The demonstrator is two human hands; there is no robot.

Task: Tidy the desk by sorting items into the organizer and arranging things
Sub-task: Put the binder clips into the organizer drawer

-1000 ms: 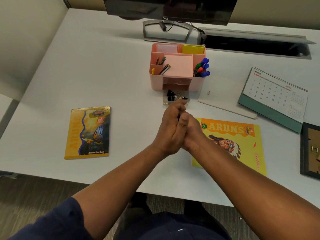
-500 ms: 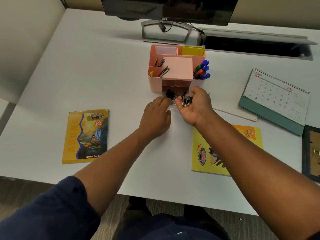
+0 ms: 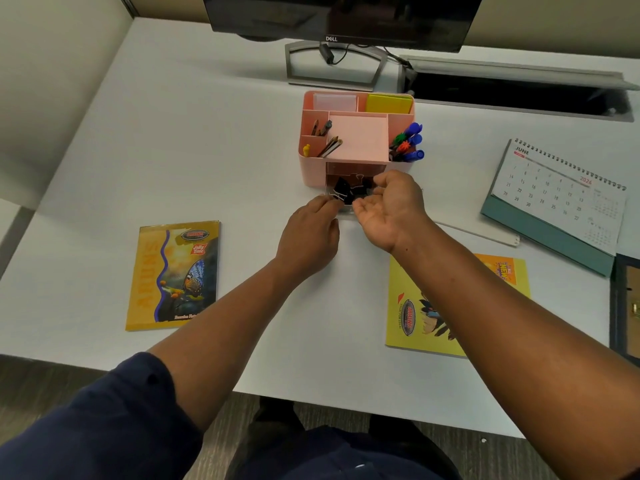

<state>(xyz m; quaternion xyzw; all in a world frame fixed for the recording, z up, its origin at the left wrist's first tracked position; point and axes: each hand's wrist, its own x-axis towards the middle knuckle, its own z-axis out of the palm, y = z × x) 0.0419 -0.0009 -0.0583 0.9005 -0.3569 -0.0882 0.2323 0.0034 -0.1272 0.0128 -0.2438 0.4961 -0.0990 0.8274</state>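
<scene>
A pink desk organizer stands at mid-desk, with pens, pencils and coloured markers in its top compartments. Its clear front drawer is pulled out and holds several black binder clips. My left hand pinches the drawer's front left corner. My right hand is cupped over the drawer's right side, palm turned inward, its fingers and thumb curled around more binder clips.
A butterfly-cover notebook lies at the left, and a yellow notebook lies under my right forearm. A desk calendar, a white strip and a dark frame sit at the right. The monitor stand is behind the organizer.
My hands parted from being pressed together near me and reached forward to the drawer. The right hand has turned over the drawer and the left has taken hold of its front.
</scene>
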